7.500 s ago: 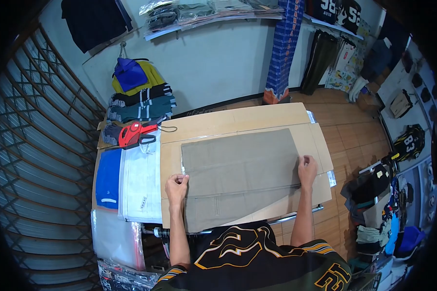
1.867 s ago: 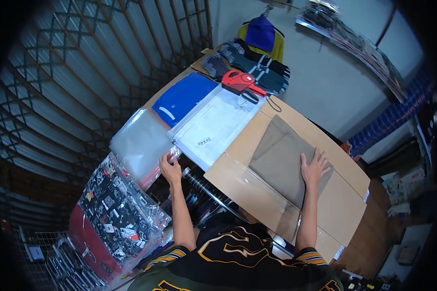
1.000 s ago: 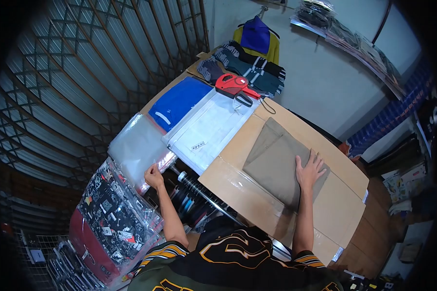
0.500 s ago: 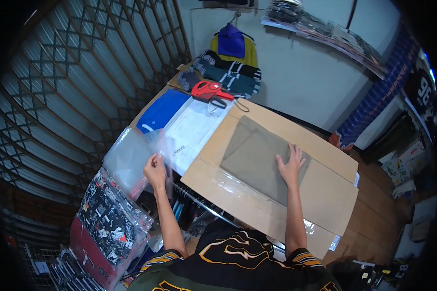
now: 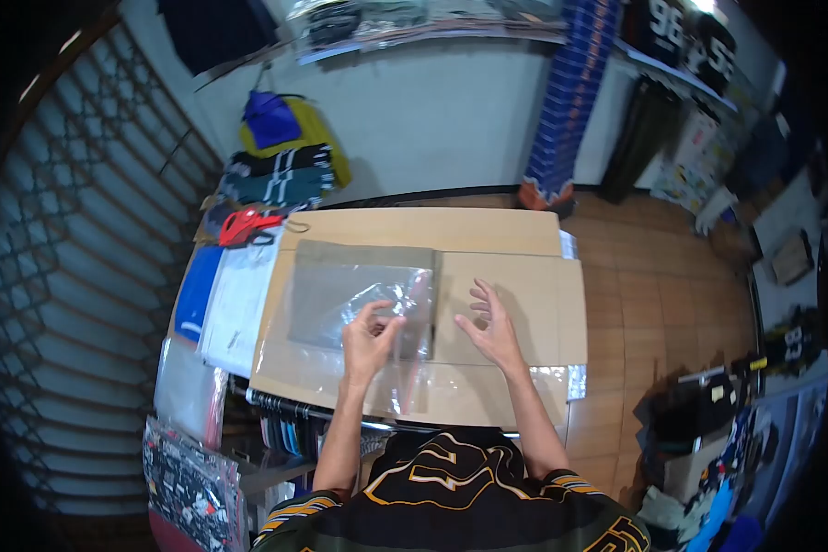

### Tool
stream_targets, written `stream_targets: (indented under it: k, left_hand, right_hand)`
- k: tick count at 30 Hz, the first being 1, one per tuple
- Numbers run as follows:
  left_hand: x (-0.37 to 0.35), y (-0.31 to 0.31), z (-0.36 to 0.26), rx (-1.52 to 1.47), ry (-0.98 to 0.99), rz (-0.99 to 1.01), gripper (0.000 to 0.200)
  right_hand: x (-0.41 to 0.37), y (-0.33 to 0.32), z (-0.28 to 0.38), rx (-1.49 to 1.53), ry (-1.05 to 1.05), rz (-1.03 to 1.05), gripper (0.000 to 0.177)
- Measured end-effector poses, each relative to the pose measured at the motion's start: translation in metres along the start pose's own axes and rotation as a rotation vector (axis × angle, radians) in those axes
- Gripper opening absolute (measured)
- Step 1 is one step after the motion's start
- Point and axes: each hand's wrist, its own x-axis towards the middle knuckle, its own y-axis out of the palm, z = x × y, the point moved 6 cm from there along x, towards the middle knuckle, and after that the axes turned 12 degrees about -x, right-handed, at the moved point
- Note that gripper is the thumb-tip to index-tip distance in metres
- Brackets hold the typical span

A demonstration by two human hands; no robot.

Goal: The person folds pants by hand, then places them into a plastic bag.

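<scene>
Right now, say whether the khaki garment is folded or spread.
Folded: the khaki garment lies as a compact rectangle on the cardboard, partly beneath a clear bag.

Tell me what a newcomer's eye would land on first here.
Probably the glossy clear plastic bag held in the left hand, over the folded grey-brown cloth on the flat brown cardboard sheet. Next, likely the bright red handheld tool left of the sheet's far left corner, then the tall blue patterned column rising beyond its far right corner.

The cloth [image 5: 363, 255] is grey-brown, the clear bag [image 5: 409, 299] pink-edged, the cardboard [image 5: 545, 299] tan.
</scene>
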Motion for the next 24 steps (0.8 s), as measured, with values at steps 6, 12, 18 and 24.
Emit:
stream_targets:
  k: [6,12,18,24]
  left_hand:
    - [-0.028,0.128,-0.013,0.053,0.028,0.391,0.034]
    - [-0.058,0.193,-0.013,0.123,0.083,0.549,0.034]
    - [-0.098,0.233,-0.010,0.264,0.088,0.743,0.061]
    - [-0.086,0.243,0.006,0.367,0.162,0.764,0.048]
  right_hand:
    - [-0.006,-0.066,-0.043,-0.097,-0.111,-0.153,0.054]
    - [-0.032,-0.123,-0.083,-0.159,-0.048,-0.369,0.023]
    - [-0.061,-0.166,-0.113,-0.143,0.081,-0.455,0.016]
    - [-0.095,-0.219,-0.141,-0.205,0.167,-0.687,0.013]
